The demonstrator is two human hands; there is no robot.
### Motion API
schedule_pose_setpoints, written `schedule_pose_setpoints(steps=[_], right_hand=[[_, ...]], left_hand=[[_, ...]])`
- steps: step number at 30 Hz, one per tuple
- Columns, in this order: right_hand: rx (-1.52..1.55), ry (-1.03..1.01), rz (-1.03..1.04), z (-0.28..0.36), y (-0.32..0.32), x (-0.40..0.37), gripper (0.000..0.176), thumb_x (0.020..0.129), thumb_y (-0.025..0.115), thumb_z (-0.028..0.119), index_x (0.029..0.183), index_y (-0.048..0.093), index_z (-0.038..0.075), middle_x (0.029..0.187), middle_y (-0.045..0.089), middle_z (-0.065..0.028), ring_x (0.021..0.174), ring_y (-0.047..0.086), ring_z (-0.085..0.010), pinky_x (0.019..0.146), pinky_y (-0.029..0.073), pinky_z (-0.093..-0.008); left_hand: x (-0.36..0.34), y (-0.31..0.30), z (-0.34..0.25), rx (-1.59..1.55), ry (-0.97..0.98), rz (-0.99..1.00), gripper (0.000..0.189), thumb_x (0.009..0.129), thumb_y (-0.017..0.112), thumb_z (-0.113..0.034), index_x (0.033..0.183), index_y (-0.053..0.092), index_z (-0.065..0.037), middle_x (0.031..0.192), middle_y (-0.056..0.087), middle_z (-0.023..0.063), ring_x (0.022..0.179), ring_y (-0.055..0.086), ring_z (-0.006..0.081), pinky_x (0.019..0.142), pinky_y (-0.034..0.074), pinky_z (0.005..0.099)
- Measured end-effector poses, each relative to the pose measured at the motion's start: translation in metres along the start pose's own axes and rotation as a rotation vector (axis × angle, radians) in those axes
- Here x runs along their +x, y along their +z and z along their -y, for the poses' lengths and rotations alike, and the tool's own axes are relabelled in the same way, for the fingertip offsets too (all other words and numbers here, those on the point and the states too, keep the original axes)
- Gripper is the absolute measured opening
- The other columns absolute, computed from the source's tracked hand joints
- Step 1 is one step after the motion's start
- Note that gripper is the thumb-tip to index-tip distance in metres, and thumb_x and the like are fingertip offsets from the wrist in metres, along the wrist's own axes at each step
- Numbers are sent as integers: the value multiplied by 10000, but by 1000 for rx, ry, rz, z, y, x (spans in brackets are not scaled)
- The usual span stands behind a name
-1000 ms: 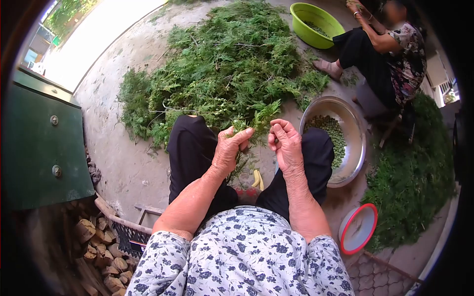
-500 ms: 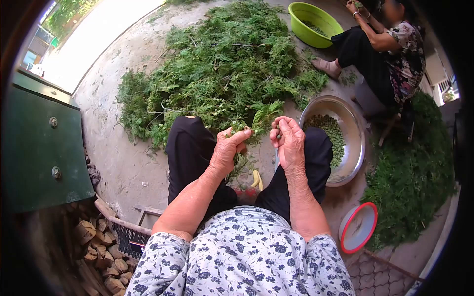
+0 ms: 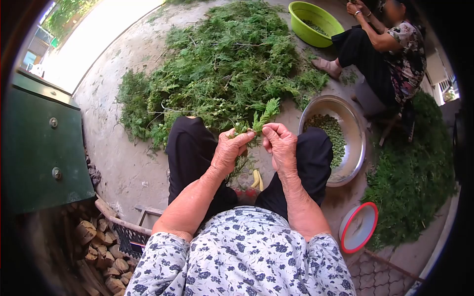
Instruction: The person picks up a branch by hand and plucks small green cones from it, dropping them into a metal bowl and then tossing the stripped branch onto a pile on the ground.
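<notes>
Above my lap, my left hand (image 3: 228, 150) is closed round a leafy evergreen sprig (image 3: 265, 114), with its thumb pressed along the stem. The sprig's feathery tip points up and right, and thinner pieces hang below the hand. My right hand (image 3: 282, 148) is closed right beside it, thumb and forefinger pinched at the sprig's right side. What lies inside its curled fingers is hidden. Right of my knee stands a metal basin (image 3: 360, 153) with many small green cones (image 3: 333, 140) in it.
A large heap of evergreen branches (image 3: 222, 64) lies in front. At the upper right a person (image 3: 395, 54) sits beside a lime-green tub (image 3: 308, 37). More branches (image 3: 410, 182) and a red-rimmed bowl (image 3: 359, 227) are at right. Left are a green cabinet (image 3: 44, 148) and split firewood (image 3: 106, 251).
My right hand has moved left to the sprig, and the green cones seen in its fingers are now hidden. The sprig's tip stands more upright. The other person's hands have shifted slightly.
</notes>
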State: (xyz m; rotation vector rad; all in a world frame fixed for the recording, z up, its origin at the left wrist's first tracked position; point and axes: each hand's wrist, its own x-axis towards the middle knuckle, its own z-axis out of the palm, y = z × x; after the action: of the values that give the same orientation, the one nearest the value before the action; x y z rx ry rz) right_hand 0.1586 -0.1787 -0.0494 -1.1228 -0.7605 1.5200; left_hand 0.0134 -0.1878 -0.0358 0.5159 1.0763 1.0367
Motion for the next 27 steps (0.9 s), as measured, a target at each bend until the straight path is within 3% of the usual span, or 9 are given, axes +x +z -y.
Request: schedule_pose_setpoints(steps=[1,3,7,10,15,27], right_hand=[[-1,0,-1,-1,-1,1,176,810,660,83,931,556,7,707,545,1,487,466,-45,398,314,-165],[274,56,-103,-3,-1,3,123,846,619,110,903,559,20,745,562,-24,512,486,-62,413,337,-183],[386,-9,-41,11,-13,9,87,873,559,90,928,541,25,803,576,-61,604,535,-97,480,401,-223],[311,81,130,10,-9,3,97,859,561,58,945,532,23,810,578,-59,605,545,-104,491,410,-216],[134,47,120,2,3,-2,251,800,634,10,1035,548,-6,808,567,-30,630,552,-77,494,406,-183],[110,65,110,-1,3,-2,177,770,693,52,899,583,1,660,565,-6,529,502,-63,446,368,-188]], left_hand=[[-1,0,1,15,-22,11,104,775,662,-145,831,607,-77,555,439,-79,440,311,34,457,296,217],[1,-2,4,-8,-26,11,110,768,666,-140,839,616,-72,582,463,-77,448,308,33,464,285,215],[1,-5,1,-66,-31,1,139,762,669,-156,845,619,-56,562,450,-68,448,307,43,477,307,218],[2,-6,0,-144,-66,-17,151,757,673,-158,836,609,-47,572,457,-57,457,315,54,494,315,215],[6,-9,7,-145,-65,27,124,762,666,-139,823,593,-60,583,460,-58,466,313,52,481,287,217],[5,-9,5,-157,-71,62,94,751,658,-105,786,581,-64,590,468,-55,462,321,45,477,291,220]])
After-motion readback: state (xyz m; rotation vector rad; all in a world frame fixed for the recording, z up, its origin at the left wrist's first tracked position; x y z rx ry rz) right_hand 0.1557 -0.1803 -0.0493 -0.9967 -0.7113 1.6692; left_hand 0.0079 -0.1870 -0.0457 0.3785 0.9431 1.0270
